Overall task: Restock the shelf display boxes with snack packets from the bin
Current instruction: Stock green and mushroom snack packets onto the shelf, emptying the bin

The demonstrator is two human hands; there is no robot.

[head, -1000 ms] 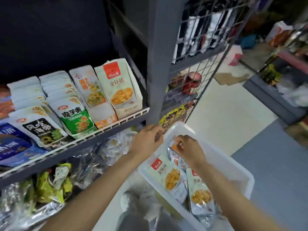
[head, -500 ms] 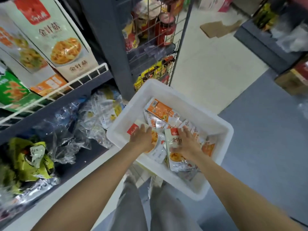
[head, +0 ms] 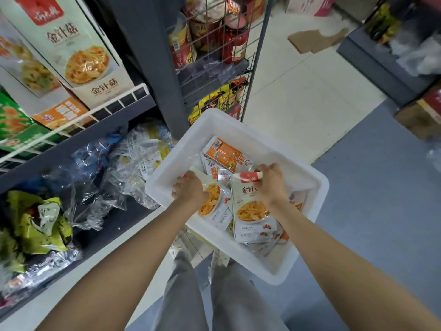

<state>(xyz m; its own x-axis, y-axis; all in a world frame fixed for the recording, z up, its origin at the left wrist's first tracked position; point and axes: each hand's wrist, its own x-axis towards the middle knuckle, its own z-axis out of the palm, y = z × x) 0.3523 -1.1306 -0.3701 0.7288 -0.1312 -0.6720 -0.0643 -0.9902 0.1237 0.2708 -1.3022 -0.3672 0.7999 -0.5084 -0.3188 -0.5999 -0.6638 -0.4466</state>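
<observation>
Clearly "金针菇" on right hand's (head: 270, 185) packet (head: 253, 211)

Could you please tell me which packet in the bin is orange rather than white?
The orange packet at the bin's far side, beyond both hands; the others are white.

金针菇 in orange on the tall white display box (head: 78, 56) left of the grey shelf post (head: 152, 56), 金针菇 again on its lower front, 金针 showing on the white packet (head: 250, 206) right of the post, other print too blurred to read
</observation>
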